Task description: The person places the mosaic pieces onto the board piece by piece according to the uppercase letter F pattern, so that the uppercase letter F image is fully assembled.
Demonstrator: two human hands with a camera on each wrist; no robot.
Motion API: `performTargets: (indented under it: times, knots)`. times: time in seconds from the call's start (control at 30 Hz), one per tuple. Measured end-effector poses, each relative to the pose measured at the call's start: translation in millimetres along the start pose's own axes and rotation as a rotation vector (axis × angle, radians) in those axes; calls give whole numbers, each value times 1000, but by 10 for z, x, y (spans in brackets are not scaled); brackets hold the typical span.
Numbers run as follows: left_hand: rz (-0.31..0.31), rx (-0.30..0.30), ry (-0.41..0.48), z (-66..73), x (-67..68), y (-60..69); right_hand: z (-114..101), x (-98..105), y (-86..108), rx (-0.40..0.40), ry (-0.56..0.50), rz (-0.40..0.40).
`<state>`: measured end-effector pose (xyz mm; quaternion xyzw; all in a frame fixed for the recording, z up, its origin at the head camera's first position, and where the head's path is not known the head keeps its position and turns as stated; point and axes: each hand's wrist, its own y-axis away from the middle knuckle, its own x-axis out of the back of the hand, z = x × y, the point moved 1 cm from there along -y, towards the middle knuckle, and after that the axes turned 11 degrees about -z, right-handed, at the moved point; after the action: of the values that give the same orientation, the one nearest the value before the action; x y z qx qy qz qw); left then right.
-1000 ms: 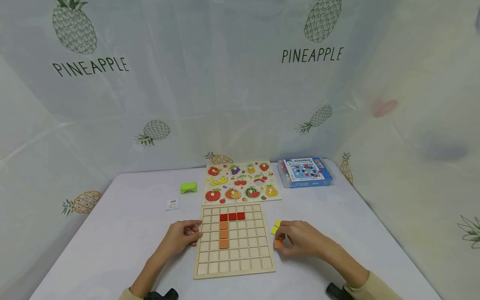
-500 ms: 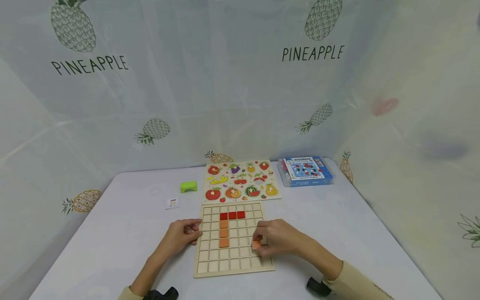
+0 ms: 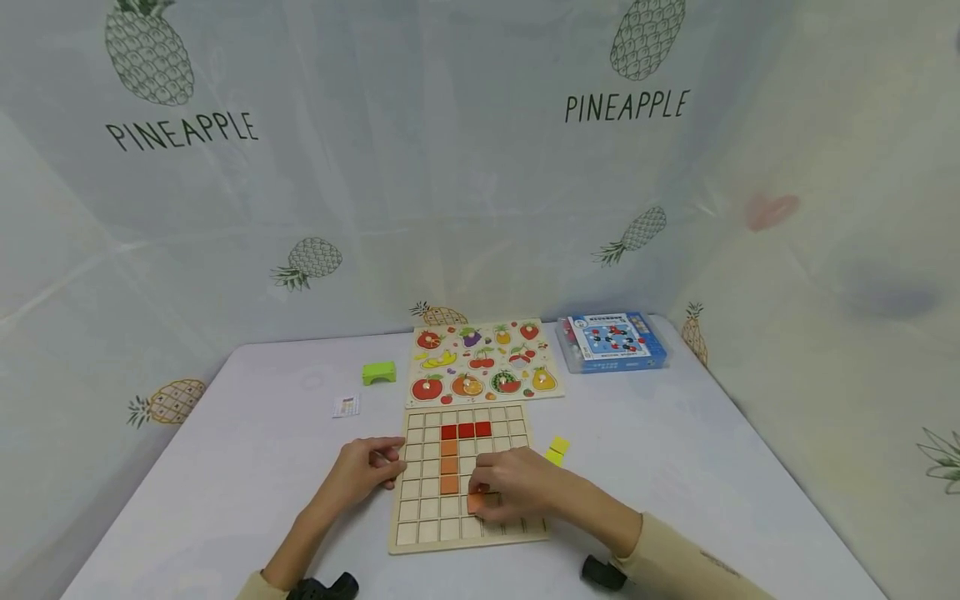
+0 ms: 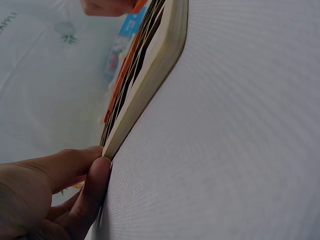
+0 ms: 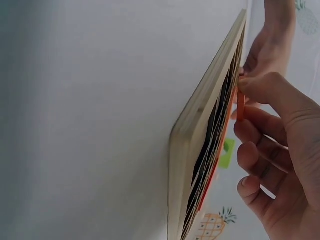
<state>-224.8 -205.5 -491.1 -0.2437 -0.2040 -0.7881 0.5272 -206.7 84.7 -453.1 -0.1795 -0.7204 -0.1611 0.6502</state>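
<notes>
A wooden grid board [image 3: 429,533] lies on the table. Along its upper part sits a short row of red tiles [image 3: 466,430], with a column of orange tiles [image 3: 449,466] below. The left hand [image 3: 358,464] rests its thumb and index fingertips against the board's left edge, the two tips apart; the left wrist view shows the left hand [image 4: 65,185] touching that edge. Over the board's lower middle, the right hand [image 3: 517,482] pinches an orange tile [image 3: 474,503] between thumb and fingers. That orange tile [image 5: 241,102] stands on edge by the grid in the right wrist view.
Yellow tiles [image 3: 557,450] lie right of the board. Behind it are a fruit puzzle board [image 3: 485,362] and a blue box [image 3: 615,343]. To the left sit a green block [image 3: 378,372] and a small printed card [image 3: 347,406]. A pineapple-print curtain [image 3: 480,167] hangs behind.
The right hand has carried the orange tile leftward from beside the yellow tiles to over the board's lower middle. The left hand stays at the board's left edge.
</notes>
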Motion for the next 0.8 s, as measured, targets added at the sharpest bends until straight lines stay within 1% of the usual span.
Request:
performTargets:
  times: [0.4, 0.53, 0.8]
  knots:
    - [2, 23, -5, 40, -2, 10, -115, -21, -249, -33, 3, -38]
    - [5, 19, -4, 52, -5, 8, -154, -25, -290, -43, 15, -41]
    - [7, 33, -5, 30, -6, 7, -189, -39, -331, -53, 4, -55]
